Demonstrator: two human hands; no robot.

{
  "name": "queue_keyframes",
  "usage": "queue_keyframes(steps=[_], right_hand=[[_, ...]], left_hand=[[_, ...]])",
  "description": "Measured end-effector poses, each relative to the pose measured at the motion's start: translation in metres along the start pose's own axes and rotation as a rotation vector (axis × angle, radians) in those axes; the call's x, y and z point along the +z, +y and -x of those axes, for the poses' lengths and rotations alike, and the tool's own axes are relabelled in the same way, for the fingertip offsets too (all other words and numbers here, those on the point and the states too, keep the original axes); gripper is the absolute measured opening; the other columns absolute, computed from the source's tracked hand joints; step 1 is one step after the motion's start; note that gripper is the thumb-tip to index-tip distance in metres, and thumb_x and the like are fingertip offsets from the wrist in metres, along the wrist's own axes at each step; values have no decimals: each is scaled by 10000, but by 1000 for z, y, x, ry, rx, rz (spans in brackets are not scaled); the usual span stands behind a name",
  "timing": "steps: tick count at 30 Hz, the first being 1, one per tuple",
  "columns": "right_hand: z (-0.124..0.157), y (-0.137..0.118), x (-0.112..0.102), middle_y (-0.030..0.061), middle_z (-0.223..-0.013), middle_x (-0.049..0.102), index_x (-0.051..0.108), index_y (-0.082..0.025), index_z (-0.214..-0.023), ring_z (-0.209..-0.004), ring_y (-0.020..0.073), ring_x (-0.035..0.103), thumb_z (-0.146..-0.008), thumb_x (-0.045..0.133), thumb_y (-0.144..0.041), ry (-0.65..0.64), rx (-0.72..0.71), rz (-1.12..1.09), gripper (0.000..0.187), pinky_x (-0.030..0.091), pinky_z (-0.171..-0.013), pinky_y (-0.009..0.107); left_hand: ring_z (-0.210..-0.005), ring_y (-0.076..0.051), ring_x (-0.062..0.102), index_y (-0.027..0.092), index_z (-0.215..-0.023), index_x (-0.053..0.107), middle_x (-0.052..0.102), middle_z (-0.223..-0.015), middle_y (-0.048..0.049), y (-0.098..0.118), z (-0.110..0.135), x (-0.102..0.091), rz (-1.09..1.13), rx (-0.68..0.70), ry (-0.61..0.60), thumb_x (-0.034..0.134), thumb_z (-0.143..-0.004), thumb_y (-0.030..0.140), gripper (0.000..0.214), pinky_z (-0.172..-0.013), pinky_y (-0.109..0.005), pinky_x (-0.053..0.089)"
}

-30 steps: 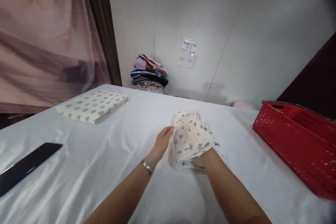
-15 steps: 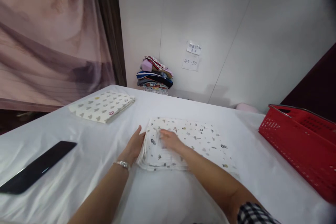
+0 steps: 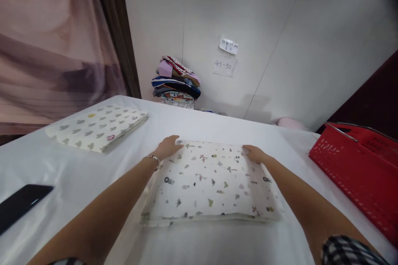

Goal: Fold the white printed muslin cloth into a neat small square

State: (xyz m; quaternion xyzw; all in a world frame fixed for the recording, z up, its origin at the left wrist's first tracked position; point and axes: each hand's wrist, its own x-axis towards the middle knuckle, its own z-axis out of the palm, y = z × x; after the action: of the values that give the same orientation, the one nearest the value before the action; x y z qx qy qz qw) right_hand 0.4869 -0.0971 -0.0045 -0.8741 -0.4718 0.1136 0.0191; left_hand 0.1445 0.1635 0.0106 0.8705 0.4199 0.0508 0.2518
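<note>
A white folded cloth (image 3: 211,182) printed with small palm trees, leaves and animals lies in front of me on the white-covered table. My left hand (image 3: 168,146) is closed on its far left corner, thumb on top and the other fingers partly hidden. At the far right corner, my right hand (image 3: 254,154) pinches the edge in the same way. The cloth's near edge is slightly blurred and shows several layers. Further left lies another folded cloth (image 3: 99,126), cream with grey cloud-like shapes, apart from both hands.
A red plastic basket (image 3: 357,174) with a metal handle stands at the right. At the left edge lies a flat black object (image 3: 25,203). Behind the table (image 3: 214,124), a pile of folded fabrics (image 3: 177,80) rests against the wall, near paper signs (image 3: 224,65).
My right hand has gone from the cloth's left part to its far right corner. My left hand has slid up to the far left corner. The cloth now sits nearer to me.
</note>
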Motion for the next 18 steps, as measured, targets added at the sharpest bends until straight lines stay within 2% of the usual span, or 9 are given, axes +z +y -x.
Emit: queue_keyframes(steps=[3,5,9,13,16,18], right_hand=[[-17,9,-9,88,-1329,502,472,-185,-1321,-1184,240,487,-657,569,-118,-105,18,2,674,395,-971,320],[-27,11,-17,100,-1256,561,496,-177,-1302,-1094,246,552,-618,618,-133,-167,28,3,696,442,-900,308],[-37,9,-31,97,-1044,659,663,-183,-1079,-934,272,614,-552,706,-192,-239,41,26,529,475,-798,335],[-28,5,-45,77,-918,680,706,-190,-891,-879,267,617,-552,710,-200,-230,18,40,339,467,-770,342],[-15,5,-65,74,-901,679,697,-179,-827,-861,252,614,-582,684,-206,-188,-30,31,247,462,-739,314],[-6,7,-85,76,-929,673,687,-176,-819,-885,248,603,-600,670,-218,-136,-65,29,223,451,-747,303]], left_hand=[[-1209,-351,441,229,-1201,554,510,-1317,-136,8,-22,-3,-105,5,-78,667,-583,410,653,-987,-472,322],[-1164,-380,472,228,-1120,613,555,-1261,-149,13,-32,-7,-164,-1,-118,707,-517,381,629,-962,-510,323],[-984,-362,582,198,-851,704,675,-1011,-143,21,-44,-18,-248,12,-214,724,-468,348,412,-880,-470,387],[-869,-303,616,190,-748,708,696,-839,-112,29,-42,-34,-290,71,-250,695,-492,329,292,-783,-368,434],[-851,-282,612,193,-768,709,691,-798,-94,37,-32,-56,-319,110,-211,665,-531,352,289,-761,-339,431],[-830,-265,610,190,-813,707,688,-814,-87,45,-23,-76,-345,136,-145,653,-557,377,321,-740,-320,428]])
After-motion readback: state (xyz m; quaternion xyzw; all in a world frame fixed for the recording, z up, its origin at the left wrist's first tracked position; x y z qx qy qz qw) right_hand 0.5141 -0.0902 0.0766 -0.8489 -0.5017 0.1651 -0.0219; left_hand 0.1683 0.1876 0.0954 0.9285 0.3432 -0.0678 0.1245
